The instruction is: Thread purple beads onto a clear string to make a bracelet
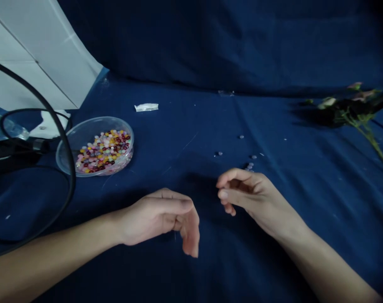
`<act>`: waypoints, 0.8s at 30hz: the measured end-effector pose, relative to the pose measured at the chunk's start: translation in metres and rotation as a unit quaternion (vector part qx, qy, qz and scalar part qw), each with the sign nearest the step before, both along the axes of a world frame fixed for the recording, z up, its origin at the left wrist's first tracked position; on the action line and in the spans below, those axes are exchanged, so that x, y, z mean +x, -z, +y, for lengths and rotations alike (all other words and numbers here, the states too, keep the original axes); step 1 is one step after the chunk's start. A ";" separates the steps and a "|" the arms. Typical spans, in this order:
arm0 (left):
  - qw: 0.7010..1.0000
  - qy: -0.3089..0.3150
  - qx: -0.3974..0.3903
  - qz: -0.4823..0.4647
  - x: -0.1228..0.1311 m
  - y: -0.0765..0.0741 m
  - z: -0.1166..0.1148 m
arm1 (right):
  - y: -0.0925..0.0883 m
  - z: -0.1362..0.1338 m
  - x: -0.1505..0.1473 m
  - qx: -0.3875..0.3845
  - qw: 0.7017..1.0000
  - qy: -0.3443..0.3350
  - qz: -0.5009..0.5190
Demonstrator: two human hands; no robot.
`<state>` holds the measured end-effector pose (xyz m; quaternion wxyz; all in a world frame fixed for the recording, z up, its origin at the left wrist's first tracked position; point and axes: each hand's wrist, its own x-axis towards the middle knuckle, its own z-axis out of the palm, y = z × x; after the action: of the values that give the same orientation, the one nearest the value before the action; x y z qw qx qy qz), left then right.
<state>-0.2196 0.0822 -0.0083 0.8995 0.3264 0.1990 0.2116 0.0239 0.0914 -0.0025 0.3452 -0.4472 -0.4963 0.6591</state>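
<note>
Matt, creased navy cloth [178,122], clear glossy plastic dish [93,126], smooth shiny beads [103,151]

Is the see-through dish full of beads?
Not full: colored beads cover only the bottom of the clear dish, whose upper wall is bare.

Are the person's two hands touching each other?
Apart: the head view shows dark blue cloth plainly between the left hand and the right hand.

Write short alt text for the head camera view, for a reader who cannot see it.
The left hand and right hand hover empty over a dark blue cloth, near scattered small beads; a clear dish of colourful beads sits at left.
</note>
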 end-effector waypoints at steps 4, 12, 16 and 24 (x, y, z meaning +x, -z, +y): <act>0.990 0.017 0.100 0.095 -0.006 -0.008 -0.002 | -0.002 0.000 -0.003 0.025 0.999 -0.033 0.012; 0.923 0.065 0.324 0.196 -0.017 -0.011 -0.007 | 0.000 -0.005 -0.014 0.062 0.998 -0.004 0.002; 0.913 0.056 0.354 0.195 -0.021 -0.010 -0.002 | -0.004 0.003 -0.029 0.041 0.998 -0.021 -0.049; 0.886 0.034 0.414 0.203 -0.027 -0.010 0.002 | 0.001 0.007 -0.055 0.097 0.994 -0.030 -0.045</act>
<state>-0.2469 0.0841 0.0018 0.6289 0.7119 0.2602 0.1730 -0.0309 0.0983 -0.0039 0.3443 -0.4257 -0.5858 0.5976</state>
